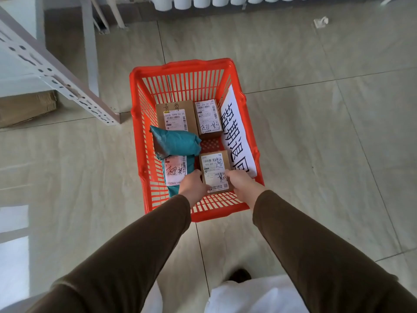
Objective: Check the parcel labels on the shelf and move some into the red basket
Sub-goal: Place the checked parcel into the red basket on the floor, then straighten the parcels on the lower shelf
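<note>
The red basket (180, 66) stands on the tiled floor (316, 154) beside a white metal shelf (45, 71). Inside lie two teal mailer bags (178, 143), a white handwritten sign (237, 132) and three small labelled cardboard boxes. The left hand (194, 186) and right hand (242, 182) grasp the nearest box (215, 170) by its sides, fingers curled around it.

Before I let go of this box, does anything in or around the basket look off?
Mostly tidy. In the red basket one teal mailer lies crumpled and skewed across the other teal parcel. A crumpled paper scrap lies on the floor beyond. The box both hands hold sits square.
</note>
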{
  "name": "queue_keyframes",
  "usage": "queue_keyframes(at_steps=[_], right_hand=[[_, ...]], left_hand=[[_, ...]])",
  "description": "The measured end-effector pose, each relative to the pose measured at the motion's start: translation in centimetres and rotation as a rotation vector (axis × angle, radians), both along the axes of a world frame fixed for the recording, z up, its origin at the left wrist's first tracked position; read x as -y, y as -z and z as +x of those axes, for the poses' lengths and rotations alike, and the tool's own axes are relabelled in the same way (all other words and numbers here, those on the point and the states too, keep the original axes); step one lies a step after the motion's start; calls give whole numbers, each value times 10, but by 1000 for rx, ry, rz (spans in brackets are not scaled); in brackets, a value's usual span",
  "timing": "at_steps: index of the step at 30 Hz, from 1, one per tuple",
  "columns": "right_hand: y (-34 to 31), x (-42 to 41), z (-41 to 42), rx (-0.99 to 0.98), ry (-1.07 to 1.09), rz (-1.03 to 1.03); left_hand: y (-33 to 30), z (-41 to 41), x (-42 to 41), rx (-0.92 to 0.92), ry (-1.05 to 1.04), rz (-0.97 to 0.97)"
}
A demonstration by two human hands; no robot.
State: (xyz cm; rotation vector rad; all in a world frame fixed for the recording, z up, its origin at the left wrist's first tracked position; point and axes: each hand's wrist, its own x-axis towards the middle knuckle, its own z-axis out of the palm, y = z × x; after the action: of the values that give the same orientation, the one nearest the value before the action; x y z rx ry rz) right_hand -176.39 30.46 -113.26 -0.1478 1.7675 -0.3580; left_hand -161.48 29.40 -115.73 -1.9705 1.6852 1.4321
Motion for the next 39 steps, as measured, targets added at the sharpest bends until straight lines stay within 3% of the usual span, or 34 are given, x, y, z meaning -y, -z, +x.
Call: queue_keyframes(at_steps=[7, 11, 15, 25, 31, 39], right_hand=[[-121, -1, 15, 65, -81, -121], [-237, 3, 35, 59, -125, -224], [-368, 11, 65, -86, -291, -351], [-640, 18, 200, -89, -548, -786], [-725, 11, 320, -49, -701, -961], [-780, -10, 516, 11, -786, -1039]], left_hand=[[-120, 28, 7, -144, -359, 61], [-225, 53, 14, -272, -480, 113], [-357, 83, 15, -320, -619, 11], [-641, 235, -18, -553, -851, -309], [-722, 361, -51, -613, -911, -481], [-779, 558, -95, -604, -975, -634]])
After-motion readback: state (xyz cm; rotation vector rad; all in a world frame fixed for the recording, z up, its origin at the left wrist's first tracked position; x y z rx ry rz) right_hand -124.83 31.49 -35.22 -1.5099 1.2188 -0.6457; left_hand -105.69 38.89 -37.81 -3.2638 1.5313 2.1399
